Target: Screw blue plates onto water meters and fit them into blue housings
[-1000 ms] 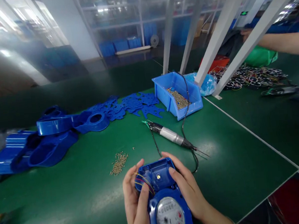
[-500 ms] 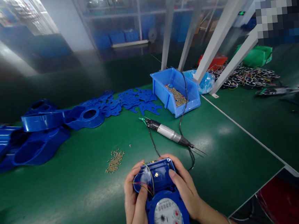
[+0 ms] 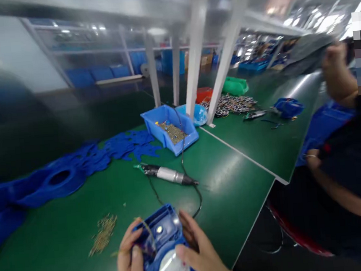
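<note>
I hold a blue water meter (image 3: pixel 163 248) with a round white dial at the bottom edge of the head view. My left hand (image 3: pixel 130 262) is wrapped round its left side, thumb by thin coloured wires at the open top compartment. My right hand (image 3: pixel 199 256) grips the right side, thumb lying over the dial rim. A small heap of brass screws (image 3: pixel 102 235) lies on the green table (image 3: pixel 234 168) just left of my hands. An electric screwdriver (image 3: pixel 168 174) with a black cable rests beyond the meter.
A blue bin (image 3: pixel 169 128) of screws stands behind the screwdriver. Blue plastic housings and flat blue parts (image 3: pixel 76 168) spread along the left. White frame posts (image 3: pixel 197 54) rise behind. A person in dark clothes (image 3: pixel 342 146) sits at the right beside the table edge.
The view has swung to the right and blurred, bringing the neighbouring person into sight. The meter and both hands have shifted left and lower in the picture; my grip is unchanged.
</note>
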{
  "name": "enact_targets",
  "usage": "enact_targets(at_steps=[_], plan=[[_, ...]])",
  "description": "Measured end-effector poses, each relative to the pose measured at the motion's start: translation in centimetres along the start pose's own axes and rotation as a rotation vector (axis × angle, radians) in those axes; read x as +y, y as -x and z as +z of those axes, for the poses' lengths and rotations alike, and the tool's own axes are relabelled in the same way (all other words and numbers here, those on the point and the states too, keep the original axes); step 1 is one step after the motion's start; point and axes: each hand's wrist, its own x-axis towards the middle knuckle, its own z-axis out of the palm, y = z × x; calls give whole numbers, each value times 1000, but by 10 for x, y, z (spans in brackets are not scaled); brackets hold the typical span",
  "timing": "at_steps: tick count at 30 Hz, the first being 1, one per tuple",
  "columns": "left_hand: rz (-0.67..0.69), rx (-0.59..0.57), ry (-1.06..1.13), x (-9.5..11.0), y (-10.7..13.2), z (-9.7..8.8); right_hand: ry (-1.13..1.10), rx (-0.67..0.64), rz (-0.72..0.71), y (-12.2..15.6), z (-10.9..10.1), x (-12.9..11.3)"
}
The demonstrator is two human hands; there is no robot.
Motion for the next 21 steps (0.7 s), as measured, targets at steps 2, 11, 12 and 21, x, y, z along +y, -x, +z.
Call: enact_targets(at_steps=[2, 11, 12, 21], plan=[[-27, 33, 80, 11, 11, 7, -20, -17, 63, 9, 1, -8], [2, -58, 145, 6, 6, 2, -3, 30, 165, 10, 0, -12], [36, -84, 89, 8, 4, -3, 7, 32, 166, 9, -1, -12], [167, -290, -350, 25, 2, -15, -76, 113, 174, 14, 8, -20]])
